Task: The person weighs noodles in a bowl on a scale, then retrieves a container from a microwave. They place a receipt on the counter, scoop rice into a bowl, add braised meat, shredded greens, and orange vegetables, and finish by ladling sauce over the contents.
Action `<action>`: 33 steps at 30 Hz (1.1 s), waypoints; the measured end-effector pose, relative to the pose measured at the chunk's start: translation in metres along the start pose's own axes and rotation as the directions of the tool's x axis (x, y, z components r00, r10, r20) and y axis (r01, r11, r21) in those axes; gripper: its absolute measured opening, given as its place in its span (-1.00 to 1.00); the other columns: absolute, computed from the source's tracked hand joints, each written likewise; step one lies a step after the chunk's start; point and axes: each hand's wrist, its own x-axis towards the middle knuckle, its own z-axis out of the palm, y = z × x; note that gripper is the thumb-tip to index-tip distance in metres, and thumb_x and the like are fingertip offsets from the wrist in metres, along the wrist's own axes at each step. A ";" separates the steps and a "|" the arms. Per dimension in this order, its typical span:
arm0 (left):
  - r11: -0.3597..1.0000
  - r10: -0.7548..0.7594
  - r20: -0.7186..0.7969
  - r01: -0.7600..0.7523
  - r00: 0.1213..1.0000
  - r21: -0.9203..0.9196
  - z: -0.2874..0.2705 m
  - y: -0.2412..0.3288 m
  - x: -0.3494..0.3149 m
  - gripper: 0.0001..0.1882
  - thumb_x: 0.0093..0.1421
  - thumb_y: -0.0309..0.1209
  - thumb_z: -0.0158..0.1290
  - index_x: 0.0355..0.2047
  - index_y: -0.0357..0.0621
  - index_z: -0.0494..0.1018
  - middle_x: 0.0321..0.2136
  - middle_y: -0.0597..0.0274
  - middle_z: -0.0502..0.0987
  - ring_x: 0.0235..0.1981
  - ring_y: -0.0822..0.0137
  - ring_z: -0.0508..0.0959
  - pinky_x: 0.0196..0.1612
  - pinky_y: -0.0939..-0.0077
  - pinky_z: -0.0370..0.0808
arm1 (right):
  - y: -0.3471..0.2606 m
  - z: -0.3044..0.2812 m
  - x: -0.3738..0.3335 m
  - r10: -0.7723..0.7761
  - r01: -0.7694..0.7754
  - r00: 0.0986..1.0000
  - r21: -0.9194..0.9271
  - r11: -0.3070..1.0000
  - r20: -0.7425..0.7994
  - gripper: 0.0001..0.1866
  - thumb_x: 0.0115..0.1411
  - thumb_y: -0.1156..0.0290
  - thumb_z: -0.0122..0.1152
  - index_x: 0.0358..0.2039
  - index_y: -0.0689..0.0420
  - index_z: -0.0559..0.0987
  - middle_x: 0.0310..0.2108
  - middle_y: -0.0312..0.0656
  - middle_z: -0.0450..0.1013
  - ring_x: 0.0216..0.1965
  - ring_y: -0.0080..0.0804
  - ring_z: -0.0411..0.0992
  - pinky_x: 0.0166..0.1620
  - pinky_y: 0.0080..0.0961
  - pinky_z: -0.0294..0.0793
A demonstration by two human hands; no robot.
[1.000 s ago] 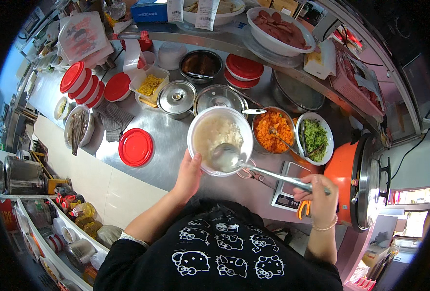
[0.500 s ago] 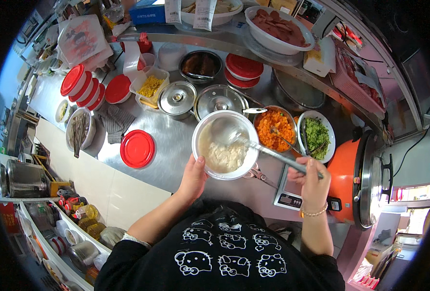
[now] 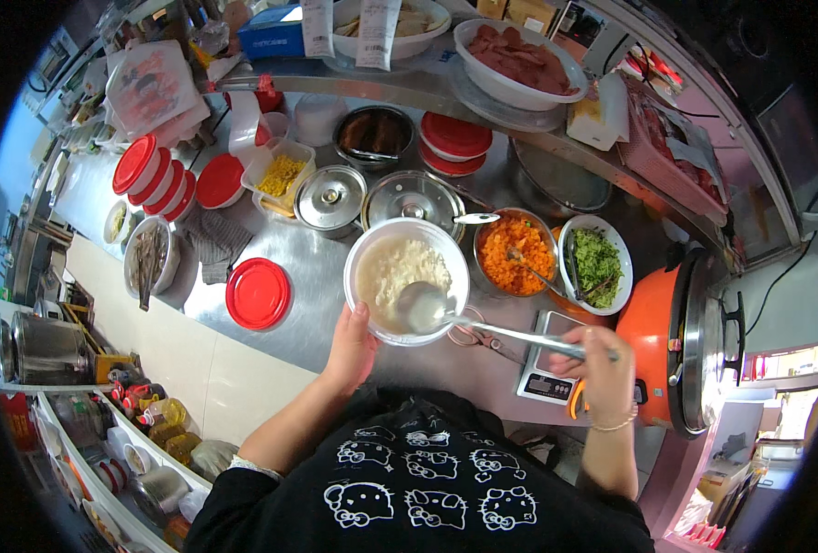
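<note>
By the left hand (image 3: 350,348), a white plastic bowl (image 3: 350,275) is gripped at its near left side, with the thumb put up by the rim; the other fingers are mostly hidden. The bowl is held in front of the person, and it cannot be told if the counter (image 3: 326,276) is touched by it. White, lumpy porridge (image 3: 409,263) can be seen inside. By the right hand (image 3: 598,367), the handle of a metal ladle (image 3: 510,334) is held in closed fingers, and its round end is dipped in the porridge. Scissors (image 3: 490,342) and a kitchen scale (image 3: 545,385) are set near the ladle. Diced carrots (image 3: 510,251) and chopped greens (image 3: 596,258) are kept in bowls to the right. To the left, a red lid (image 3: 259,293) is laid flat.
</note>
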 end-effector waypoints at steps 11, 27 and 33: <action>0.992 -0.088 0.040 0.091 0.995 -0.086 0.006 0.009 0.008 -0.39 0.36 -0.03 -0.20 0.27 -0.13 0.05 0.19 0.16 0.29 0.16 0.25 0.37 0.15 0.27 0.36 | 0.048 -0.010 0.016 -0.215 0.252 0.967 0.436 0.864 -0.133 -0.62 0.38 0.26 -0.13 -0.25 0.38 0.48 -0.47 0.05 0.54 -0.54 -0.34 0.55 -0.42 -0.51 0.61; 0.989 -0.110 -0.059 0.103 0.992 -0.104 0.004 0.010 0.008 -0.41 0.39 -0.06 -0.29 0.27 -0.20 0.05 0.20 0.11 0.28 0.18 0.21 0.35 0.20 0.24 0.31 | 0.062 -0.020 0.034 -0.154 0.196 0.981 0.616 0.763 -0.122 -0.69 0.36 0.29 -0.09 -0.21 0.32 0.49 -0.46 -0.03 0.55 -0.55 -0.39 0.53 -0.43 -0.57 0.58; 0.983 -0.102 -0.118 0.082 0.988 -0.162 -0.021 0.017 -0.008 -0.49 0.42 -0.20 -0.40 0.25 -0.29 0.08 0.19 0.05 0.29 0.20 0.20 0.32 0.28 0.26 0.23 | 0.113 -0.074 0.116 0.049 0.180 0.966 0.793 0.582 -0.255 -0.71 0.25 0.34 0.12 -0.13 0.29 0.52 -0.25 -0.17 0.48 -0.20 -0.43 0.47 -0.18 -0.64 0.52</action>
